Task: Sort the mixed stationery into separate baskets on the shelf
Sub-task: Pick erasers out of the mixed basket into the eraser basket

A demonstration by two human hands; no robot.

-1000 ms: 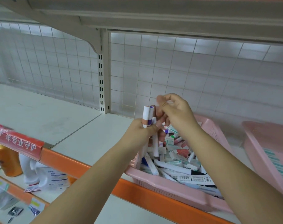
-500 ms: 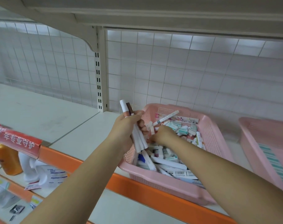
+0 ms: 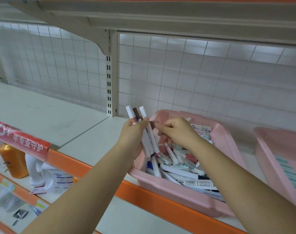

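- Basket [image 3: 169, 188]: pink plastic, rectangular, rounded corners, walls perforated w/ small holes, smooth rim. Sits on the shelf [image 3: 42, 119] at its front edge, right of the upright post [image 3: 109, 73].
- Contents: mixed stationery [image 3: 177, 166], a loose heap of slim white pens w/ coloured bands, small teal-and-white boxes, and flat packs. One long white pack at the front shows a barcode [image 3: 191, 182]; other print too small to read.
- Left hand [image 3: 135, 132]: gripping a bundle of pens [image 3: 149, 141] over the basket's left rim. The pens are round-bodied and mostly white, one w/ a brown cap, and their tips stick up above the fist.
- Right hand [image 3: 179, 132]: over the basket, fingers curled, fingertips right up against the bundle. A pinkish sliver shows there, but can't tell if it's pinching anything.
- 2nd basket [image 3: 269, 157]: same pink plastic, at the far right, part cut off. A teal-striped pack [image 3: 289, 173] lies inside along the wall.
- Shelf is smooth off-white metal w/ a glossy orange front strip [image 3: 160, 200]. The back panel [image 3: 177, 73] is a white wire grid of squares, and the post has paired slots.
- Red label [image 3: 27, 142] on the strip, white writing: "年专业守护".
- Lower shelf: orange bottle [image 3: 13, 161] and white pouch [image 3: 54, 179], print unreadable.
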